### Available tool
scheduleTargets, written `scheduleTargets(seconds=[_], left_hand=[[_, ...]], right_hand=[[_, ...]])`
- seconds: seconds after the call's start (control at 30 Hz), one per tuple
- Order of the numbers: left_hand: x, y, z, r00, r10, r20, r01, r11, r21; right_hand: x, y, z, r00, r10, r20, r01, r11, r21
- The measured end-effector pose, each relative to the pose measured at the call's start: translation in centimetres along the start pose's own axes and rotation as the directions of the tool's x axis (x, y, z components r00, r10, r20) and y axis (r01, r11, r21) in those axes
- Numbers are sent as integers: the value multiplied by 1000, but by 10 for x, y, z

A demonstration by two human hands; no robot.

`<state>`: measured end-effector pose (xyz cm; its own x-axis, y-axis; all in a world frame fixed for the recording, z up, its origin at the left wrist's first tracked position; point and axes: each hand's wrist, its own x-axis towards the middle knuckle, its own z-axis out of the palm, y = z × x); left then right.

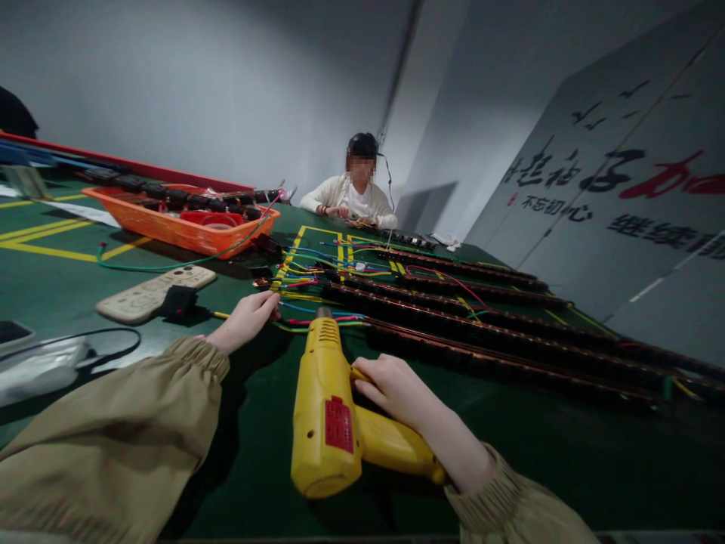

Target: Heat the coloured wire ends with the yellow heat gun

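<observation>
My left hand (246, 319) is closed in a pinch at the left ends of several colored wires (325, 315). These blue, red and yellow-green wires run to the nearest long dark strip (481, 359), which has copper-colored edges. A yellow heat gun (325, 423) is in front of me, its metal nozzle pointing away toward the wires and its handle to the right. Just beyond that handle, my right hand (396, 389) has curled fingers beside the gun's body. A small yellow piece shows at its fingertips, but I cannot make out what it is.
More dark strips (510, 332) lie across the green table (544, 461). An orange basket (170, 230) of dark parts, a power strip (152, 291) with a black plug (178, 302), and a clear bag (42, 370) are on the left. Another person (356, 189) sits across the table.
</observation>
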<state>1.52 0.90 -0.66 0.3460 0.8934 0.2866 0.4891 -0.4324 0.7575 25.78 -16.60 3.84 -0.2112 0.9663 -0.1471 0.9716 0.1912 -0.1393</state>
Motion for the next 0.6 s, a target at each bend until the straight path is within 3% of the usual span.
scheduleTargets(seconds=[0.37,0.6], left_hand=[[-3,6,-1,1000,-19,3,19,997,-72],[-4,8,-1,1000,-20,-3,20,998,-66]], right_hand=[[-29,31,-2,992,128,-18,-127,991,50],[-29,33,0,989,149,-4,-148,987,59]])
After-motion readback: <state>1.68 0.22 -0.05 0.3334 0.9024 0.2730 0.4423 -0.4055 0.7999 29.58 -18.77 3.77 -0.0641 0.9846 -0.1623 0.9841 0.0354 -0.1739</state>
